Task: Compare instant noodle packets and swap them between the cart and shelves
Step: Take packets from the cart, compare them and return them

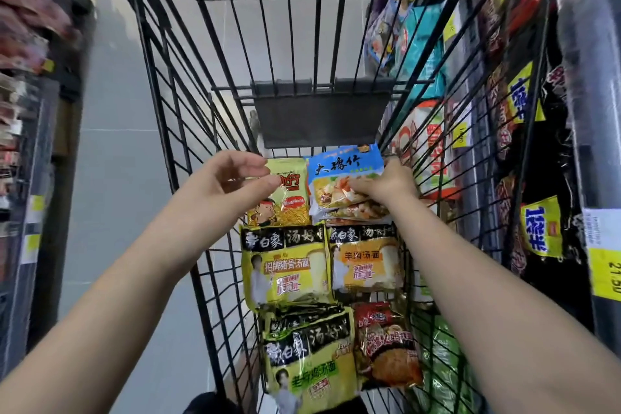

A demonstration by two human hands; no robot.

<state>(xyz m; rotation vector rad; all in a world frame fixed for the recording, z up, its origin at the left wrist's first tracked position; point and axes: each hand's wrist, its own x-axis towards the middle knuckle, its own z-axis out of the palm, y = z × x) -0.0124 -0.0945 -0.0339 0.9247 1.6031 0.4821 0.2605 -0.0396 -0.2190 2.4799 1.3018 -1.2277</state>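
Several instant noodle packets lie in the black wire cart (174,84). My left hand (232,181) hovers over the yellow-green packet (289,198) at the cart's far end, fingers loosely curled, thumb near its edge; a grip is not plain. My right hand (383,183) pinches the blue-and-white packet (342,168), which lies on top of similar ones. Nearer me lie two yellow packets (285,265) (366,262), another yellow one (312,363) and a red packet (386,343).
Shelves on the right (531,118) hold hanging dark and yellow noodle packs with yellow price tags (605,265). More blurred goods fill the left shelving (23,77). A grey tiled floor (117,144) runs along the aisle to the cart's left.
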